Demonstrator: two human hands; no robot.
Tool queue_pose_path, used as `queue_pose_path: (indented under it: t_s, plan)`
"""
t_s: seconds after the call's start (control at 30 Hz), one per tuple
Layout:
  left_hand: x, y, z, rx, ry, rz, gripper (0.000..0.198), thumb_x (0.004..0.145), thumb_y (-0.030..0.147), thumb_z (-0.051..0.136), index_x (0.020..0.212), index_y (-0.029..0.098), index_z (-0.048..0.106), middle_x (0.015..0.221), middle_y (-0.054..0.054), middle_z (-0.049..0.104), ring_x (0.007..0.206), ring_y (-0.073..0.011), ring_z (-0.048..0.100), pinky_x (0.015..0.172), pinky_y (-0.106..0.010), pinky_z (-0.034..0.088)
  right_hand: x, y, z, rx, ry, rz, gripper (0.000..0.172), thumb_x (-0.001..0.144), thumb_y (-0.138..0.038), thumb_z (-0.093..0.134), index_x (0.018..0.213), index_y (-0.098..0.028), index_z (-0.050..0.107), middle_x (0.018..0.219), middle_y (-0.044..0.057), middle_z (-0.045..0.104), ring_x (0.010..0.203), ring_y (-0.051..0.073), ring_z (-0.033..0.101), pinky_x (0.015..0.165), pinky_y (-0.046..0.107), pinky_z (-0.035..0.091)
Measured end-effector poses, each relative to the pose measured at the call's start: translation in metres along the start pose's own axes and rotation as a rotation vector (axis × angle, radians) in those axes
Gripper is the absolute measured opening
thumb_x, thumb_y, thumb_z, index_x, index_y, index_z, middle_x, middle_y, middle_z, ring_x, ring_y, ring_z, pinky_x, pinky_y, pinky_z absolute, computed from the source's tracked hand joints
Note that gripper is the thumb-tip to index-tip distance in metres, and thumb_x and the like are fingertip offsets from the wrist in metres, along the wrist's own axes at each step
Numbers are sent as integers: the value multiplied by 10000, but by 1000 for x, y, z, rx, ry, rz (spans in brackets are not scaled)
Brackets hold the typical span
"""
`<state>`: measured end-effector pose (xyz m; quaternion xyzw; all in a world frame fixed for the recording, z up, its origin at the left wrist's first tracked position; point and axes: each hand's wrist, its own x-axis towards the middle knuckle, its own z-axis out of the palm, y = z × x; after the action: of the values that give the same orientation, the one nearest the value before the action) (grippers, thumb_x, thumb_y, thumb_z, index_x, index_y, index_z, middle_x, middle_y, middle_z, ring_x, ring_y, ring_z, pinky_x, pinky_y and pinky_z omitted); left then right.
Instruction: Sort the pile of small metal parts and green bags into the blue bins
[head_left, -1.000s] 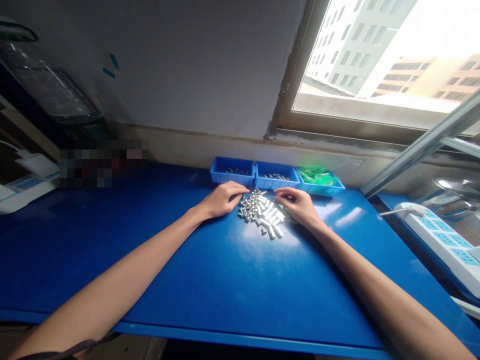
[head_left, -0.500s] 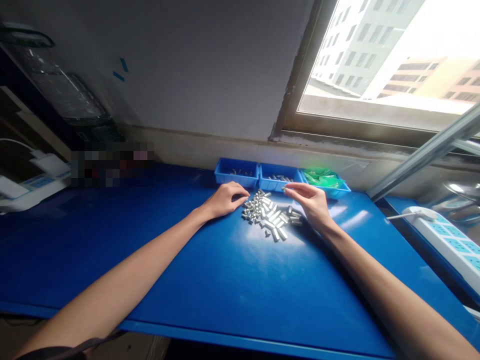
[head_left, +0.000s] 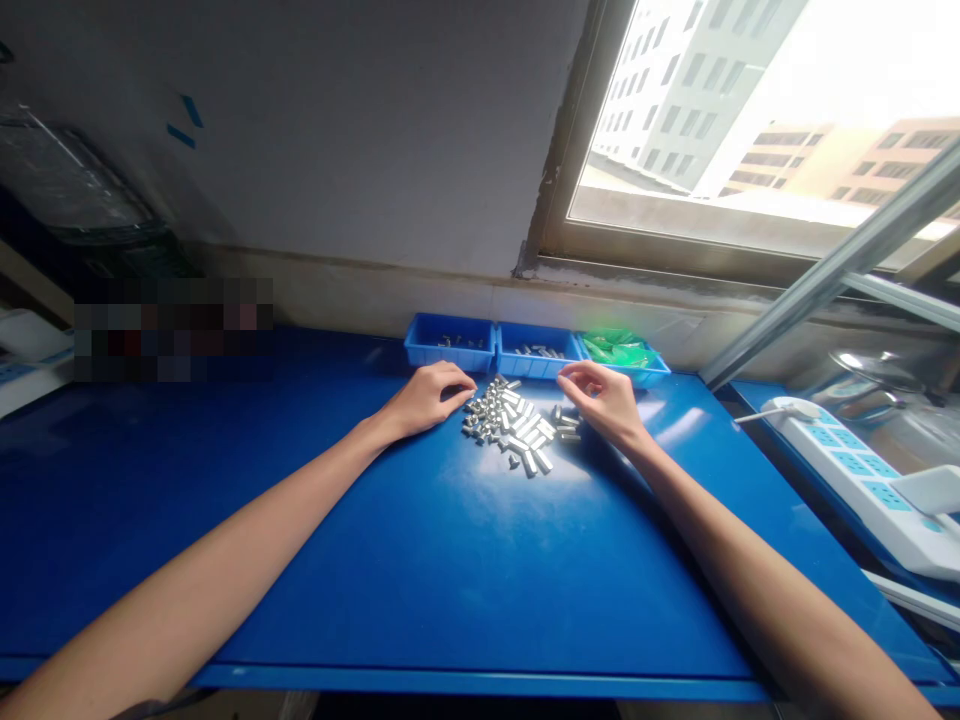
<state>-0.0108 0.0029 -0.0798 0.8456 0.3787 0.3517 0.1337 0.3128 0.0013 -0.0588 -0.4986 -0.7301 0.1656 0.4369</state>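
The blue surface (head_left: 465, 560) is carrying everything, with 3 bins lined up against the wall: left bin (head_left: 448, 342), middle bin (head_left: 537, 353) and a third bin (head_left: 624, 352) holding something green. A pile of small metal parts (head_left: 511, 425) is lying just in front of the bins, between the hands. The left hand (head_left: 426, 398) is resting at the pile's left edge, fingers curled loosely over the nearest pieces, its grip not visibly closing on any. The right hand (head_left: 604, 400) is hovering just right of the pile, thumb and forefinger pinching together; whether a part is sitting in that grip I cannot tell.

Sorting seems to be under way, piece by piece from pile to bin; the next pick is likely calling for a fine pinch on 1 part.

The parts' exact shapes are too small to read, and a patch at the left is blurred out.
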Motion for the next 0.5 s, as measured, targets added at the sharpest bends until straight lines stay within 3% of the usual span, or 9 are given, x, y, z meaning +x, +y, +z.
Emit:
queue_pose_path:
  t_s: [0.1, 0.27, 0.4, 0.5]
  plan:
    - [0, 3, -1, 1, 4, 4, 218, 991, 358, 652, 1000, 200, 802, 1070, -92, 797, 1011, -261, 736, 939, -401, 579, -1, 0, -6, -220, -160, -36, 302, 866, -502, 719, 760, -220, 701, 555, -16, 583, 550, 165, 547, 590, 308, 412]
    - [1, 6, -2, -7, 3, 5, 208, 992, 349, 654, 999, 201, 801, 1052, -91, 793, 993, -256, 738, 929, -392, 583, -2, -4, -6, -263, -352, -20, 154, 810, -380, 669, 792, -227, 683, 534, -43, 552, 526, 151, 507, 570, 282, 362]
    - [1, 6, -2, -18, 3, -4, 202, 988, 345, 662, 999, 200, 803, 1047, -92, 787, 989, -256, 739, 920, -387, 582, -4, -6, -1, -197, -373, 2, 106, 760, -300, 631, 789, -220, 693, 540, -42, 568, 525, 147, 510, 573, 279, 375]
    - [1, 7, -2, -21, 0, -7, 191, 986, 332, 665, 997, 196, 800, 1054, -92, 789, 994, -256, 740, 926, -386, 580, -6, -7, 2, -146, -349, 0, 169, 725, -260, 615, 828, -203, 737, 560, -36, 598, 530, 145, 530, 590, 286, 402]
